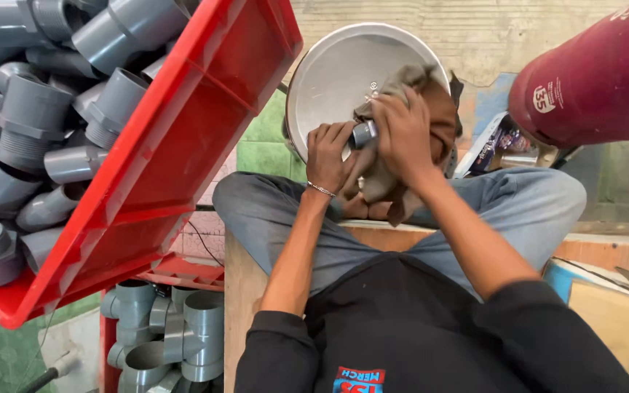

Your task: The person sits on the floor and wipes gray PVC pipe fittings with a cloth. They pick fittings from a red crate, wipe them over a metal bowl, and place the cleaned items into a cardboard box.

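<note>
My left hand [331, 154] grips a small grey pipe fitting [364, 134] above my lap. My right hand [404, 131] is closed over a brown cloth [442, 116] and presses it against the fitting's end. The cloth drapes down between both hands and over my knees. Behind the hands stands a round metal basin [329, 80], tilted on its edge.
A red plastic crate [183, 145] full of several grey pipe fittings [30, 116] sits at the left, with a second crate of fittings [176, 327] below it. A maroon gas cylinder [598, 80] lies at the upper right. A wooden board [613, 313] is at the lower right.
</note>
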